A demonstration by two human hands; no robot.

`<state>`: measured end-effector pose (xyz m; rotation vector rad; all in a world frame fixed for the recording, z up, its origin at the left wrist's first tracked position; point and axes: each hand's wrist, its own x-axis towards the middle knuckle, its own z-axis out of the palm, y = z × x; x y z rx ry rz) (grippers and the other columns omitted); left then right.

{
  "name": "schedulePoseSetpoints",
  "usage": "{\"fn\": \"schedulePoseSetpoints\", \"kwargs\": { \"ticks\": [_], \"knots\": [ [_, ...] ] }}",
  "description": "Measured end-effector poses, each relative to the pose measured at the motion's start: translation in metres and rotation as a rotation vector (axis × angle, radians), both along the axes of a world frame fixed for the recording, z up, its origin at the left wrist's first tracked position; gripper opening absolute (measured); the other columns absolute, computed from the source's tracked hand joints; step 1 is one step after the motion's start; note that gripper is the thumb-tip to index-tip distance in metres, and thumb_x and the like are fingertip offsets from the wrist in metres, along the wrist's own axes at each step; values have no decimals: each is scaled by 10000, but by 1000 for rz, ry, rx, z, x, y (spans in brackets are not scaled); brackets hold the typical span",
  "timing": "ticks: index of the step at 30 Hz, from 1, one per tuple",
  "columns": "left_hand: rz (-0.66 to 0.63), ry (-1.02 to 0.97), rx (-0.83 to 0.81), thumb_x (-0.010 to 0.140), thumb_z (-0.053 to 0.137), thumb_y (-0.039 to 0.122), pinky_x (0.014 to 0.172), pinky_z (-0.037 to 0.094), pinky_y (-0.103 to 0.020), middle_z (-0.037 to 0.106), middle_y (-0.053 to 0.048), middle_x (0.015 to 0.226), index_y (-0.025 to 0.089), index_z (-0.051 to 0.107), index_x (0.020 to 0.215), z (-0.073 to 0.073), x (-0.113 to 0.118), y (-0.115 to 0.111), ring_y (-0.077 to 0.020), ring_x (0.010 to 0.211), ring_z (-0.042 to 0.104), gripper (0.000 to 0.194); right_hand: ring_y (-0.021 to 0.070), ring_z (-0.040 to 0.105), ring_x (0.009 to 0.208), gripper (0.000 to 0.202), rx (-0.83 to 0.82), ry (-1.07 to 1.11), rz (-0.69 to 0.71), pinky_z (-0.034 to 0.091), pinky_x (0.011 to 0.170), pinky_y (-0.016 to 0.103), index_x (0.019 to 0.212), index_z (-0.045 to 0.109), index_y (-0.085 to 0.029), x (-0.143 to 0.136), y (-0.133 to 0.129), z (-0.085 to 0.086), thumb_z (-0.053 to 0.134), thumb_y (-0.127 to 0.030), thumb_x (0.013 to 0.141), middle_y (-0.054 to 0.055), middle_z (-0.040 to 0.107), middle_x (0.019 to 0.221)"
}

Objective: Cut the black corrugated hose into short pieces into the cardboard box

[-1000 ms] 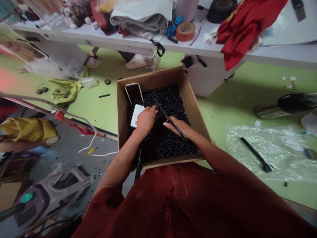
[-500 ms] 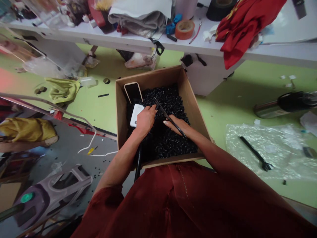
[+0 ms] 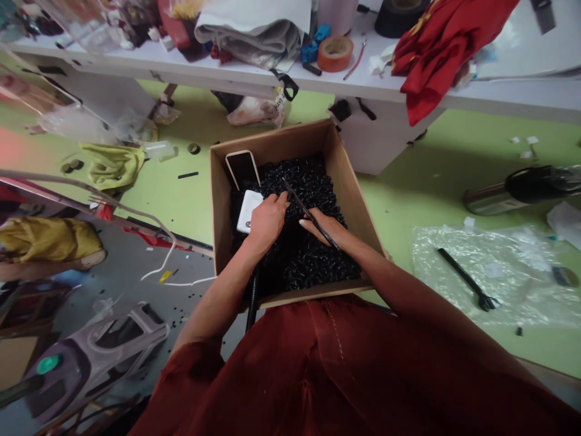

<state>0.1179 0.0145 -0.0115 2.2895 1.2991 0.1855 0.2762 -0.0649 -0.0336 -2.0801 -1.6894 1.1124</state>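
A cardboard box (image 3: 358, 194) in front of my body holds a heap of small shiny black pieces (image 3: 313, 263). My right hand (image 3: 327, 228) is closed around a long, slim dark tool (image 3: 297, 198) that slants up to the left; its kind is unclear. Near the tool's tip, my left hand (image 3: 269, 219) has its fingers drawn together over the heap. Whatever those fingers pinch is too small to make out. Beside the left hand lies a white flat device (image 3: 247, 209), partly covered by it. A phone-like dark panel with a pale frame (image 3: 243, 169) leans behind.
Ahead runs a white table (image 3: 254, 79) with orange tape (image 3: 335, 53) and red cloth (image 3: 436, 60). At right are a steel flask (image 3: 488, 198) and a plastic sheet (image 3: 431, 242) bearing a black strip (image 3: 463, 275). A black ribbed cable (image 3: 253, 297) crosses the box's front edge.
The whole view has shifted very slightly. My left fingers have moved a little relative to the tool's tip; the right hand keeps its hold.
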Motion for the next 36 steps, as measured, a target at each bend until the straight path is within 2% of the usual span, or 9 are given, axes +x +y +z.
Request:
{"fn": "schedulePoseSetpoints", "kwargs": {
  "ticks": [3,6,12,20,24,27,30,33,36],
  "knots": [
    [-97,171,170,977,279,308,707,386,-277,587,-110,1031,176,516,1251,0,0,-2,-204,942,550,386,282,616,1032,394,7,12,-2,459,817,323,1143,500,-189,1,1,-3,438,-501,909,131,657,1125],
    [-131,263,234,982,256,316,682,385,-283,590,-104,1014,175,486,1288,2,0,-3,-204,918,561,408,252,638,944,403,0,25,-5,462,769,301,1122,506,-194,2,-1,0,414,-526,913,106,674,1042],
    [-144,318,274,985,248,334,658,391,-280,602,-82,983,176,480,1281,4,0,-3,-189,884,585,407,202,630,820,268,68,-19,36,423,713,257,990,541,-205,5,-3,5,422,-436,924,56,671,908],
    [-145,331,242,975,283,311,607,387,-282,618,-81,930,173,557,1160,-3,-2,-1,-200,818,615,358,206,636,822,206,74,-127,98,398,691,242,947,560,-196,1,-2,-7,442,-360,905,74,689,917],
    [-126,290,212,969,304,312,625,400,-287,631,-96,953,171,559,1176,-7,-3,-1,-207,814,626,357,207,644,841,200,101,-143,91,406,697,239,912,568,-195,2,-2,-11,438,-347,905,77,689,917],
    [-77,194,128,963,332,307,691,417,-294,644,-114,984,155,580,1156,-8,-3,2,-210,844,624,350,205,646,830,175,129,-106,55,420,694,238,859,568,-198,4,-2,-12,464,-334,894,66,685,865],
    [-1,-41,-27,948,373,278,744,420,-280,659,-95,908,134,634,1028,-6,-2,6,-183,834,604,309,164,628,668,158,94,3,-49,440,607,224,832,548,-205,5,-3,-11,475,-331,891,24,647,721],
    [138,-384,-303,918,431,305,600,405,-231,600,-26,733,136,633,910,-2,-1,8,-109,619,529,262,112,544,474,157,16,185,-182,422,459,195,836,510,-215,7,-4,-7,460,-348,903,-31,563,592],
    [233,-642,-605,868,505,289,442,313,-197,519,17,679,137,594,850,10,-1,3,-56,483,412,177,91,511,435,187,-2,334,-230,413,404,181,813,473,-216,7,-4,1,470,-378,905,-39,544,588]
  ]
}}
